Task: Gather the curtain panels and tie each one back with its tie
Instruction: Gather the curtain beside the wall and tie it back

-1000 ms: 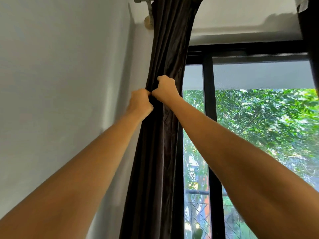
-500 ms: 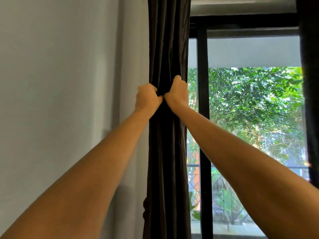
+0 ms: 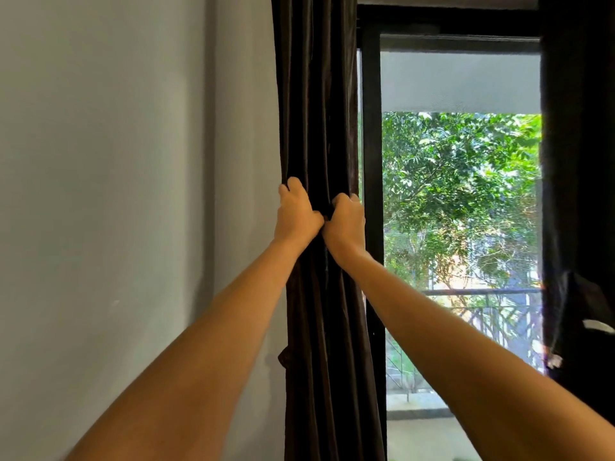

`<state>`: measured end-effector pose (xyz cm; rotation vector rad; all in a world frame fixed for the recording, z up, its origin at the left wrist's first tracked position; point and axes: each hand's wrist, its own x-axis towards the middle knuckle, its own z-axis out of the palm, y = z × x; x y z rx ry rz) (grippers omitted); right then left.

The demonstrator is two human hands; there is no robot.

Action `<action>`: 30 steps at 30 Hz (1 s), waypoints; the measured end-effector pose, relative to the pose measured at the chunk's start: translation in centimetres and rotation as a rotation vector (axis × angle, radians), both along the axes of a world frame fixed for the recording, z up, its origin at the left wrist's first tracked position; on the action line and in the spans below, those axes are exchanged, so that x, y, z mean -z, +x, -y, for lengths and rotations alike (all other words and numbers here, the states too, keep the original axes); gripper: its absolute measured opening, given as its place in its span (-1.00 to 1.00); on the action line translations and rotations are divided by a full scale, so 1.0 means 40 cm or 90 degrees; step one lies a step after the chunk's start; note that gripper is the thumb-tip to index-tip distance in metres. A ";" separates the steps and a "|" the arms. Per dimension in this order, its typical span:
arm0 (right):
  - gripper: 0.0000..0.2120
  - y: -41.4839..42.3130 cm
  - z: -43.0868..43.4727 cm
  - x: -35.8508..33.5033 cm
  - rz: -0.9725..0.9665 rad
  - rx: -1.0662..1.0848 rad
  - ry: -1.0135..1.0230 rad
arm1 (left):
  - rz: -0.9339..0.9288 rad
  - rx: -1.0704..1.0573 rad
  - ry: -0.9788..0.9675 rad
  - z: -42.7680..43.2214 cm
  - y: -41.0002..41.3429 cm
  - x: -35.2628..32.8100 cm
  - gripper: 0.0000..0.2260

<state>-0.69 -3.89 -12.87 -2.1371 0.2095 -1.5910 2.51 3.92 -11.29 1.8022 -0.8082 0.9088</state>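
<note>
The dark curtain (image 3: pixel 316 111) hangs straight up and down, squeezed into a thin bunch between the wall (image 3: pixel 116 194) and the window frame (image 3: pixel 371 161). The left hand (image 3: pixel 296 212) and right hand (image 3: pixel 346 221) grip it from each side, fingers (image 3: pixel 293 187) curled tight round the cloth. A small dark bit (image 3: pixel 283 357) low on its left edge may be the tie. It is nearer the left hand.

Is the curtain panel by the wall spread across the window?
No, the curtain panel is bunched into a narrow column, gripped by the left hand and right hand, beside the bare window.
</note>
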 end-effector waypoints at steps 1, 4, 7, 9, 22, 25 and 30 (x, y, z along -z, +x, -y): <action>-0.83 -0.001 0.000 0.018 0.006 -0.001 0.002 | 0.006 0.002 -0.012 0.006 -0.002 0.017 -0.68; -0.85 -0.001 0.008 0.066 0.024 0.014 0.009 | -0.007 0.014 -0.037 0.022 -0.006 0.064 -0.65; -0.85 0.000 0.016 0.098 0.045 0.011 0.030 | -0.010 0.020 -0.041 0.036 -0.004 0.107 -0.70; -0.74 0.001 0.021 0.120 0.040 0.022 0.032 | 0.003 0.031 -0.059 0.042 0.000 0.135 -0.84; -0.80 0.001 0.029 0.343 -0.065 -0.074 0.114 | -0.034 -0.019 -0.057 0.055 0.000 0.355 -0.77; -0.82 0.009 0.022 0.379 -0.064 -0.101 0.128 | -0.034 0.001 -0.060 0.045 -0.006 0.409 -0.79; -0.81 0.003 0.005 0.415 -0.074 -0.125 0.116 | -0.040 -0.011 -0.083 0.032 -0.006 0.469 -0.75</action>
